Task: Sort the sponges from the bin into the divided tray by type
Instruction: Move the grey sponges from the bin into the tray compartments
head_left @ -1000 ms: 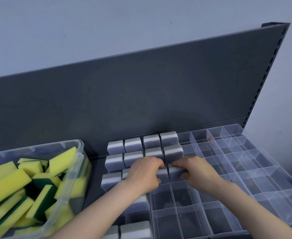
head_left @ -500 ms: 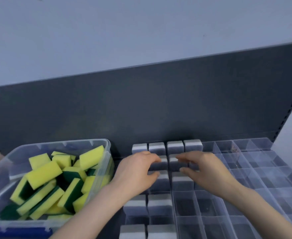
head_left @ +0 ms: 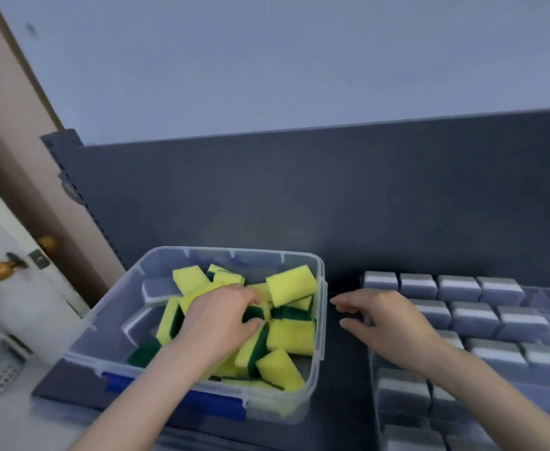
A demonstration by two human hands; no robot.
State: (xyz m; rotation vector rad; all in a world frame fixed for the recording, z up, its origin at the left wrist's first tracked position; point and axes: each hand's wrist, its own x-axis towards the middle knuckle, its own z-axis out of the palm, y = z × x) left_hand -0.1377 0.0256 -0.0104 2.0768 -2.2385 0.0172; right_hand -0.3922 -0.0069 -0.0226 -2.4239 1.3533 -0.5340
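In the clear plastic bin [head_left: 321,323], soft rectangular yellow-and-green sponges [head_left: 291,284] lie jumbled at all angles under the left hand [head_left: 221,323], fingers curled, grip unclear, while the right hand [head_left: 387,323] hovers slack-fingered beside the clear divided tray [head_left: 373,366] of grey-white sponge blocks [head_left: 459,288] in rows.

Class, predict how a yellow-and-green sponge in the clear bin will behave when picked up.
Probably light and squashy: the yellow-and-green sponges look like foam, heaped loosely in the bin. Unlikely to roll: flat-sided blocks.
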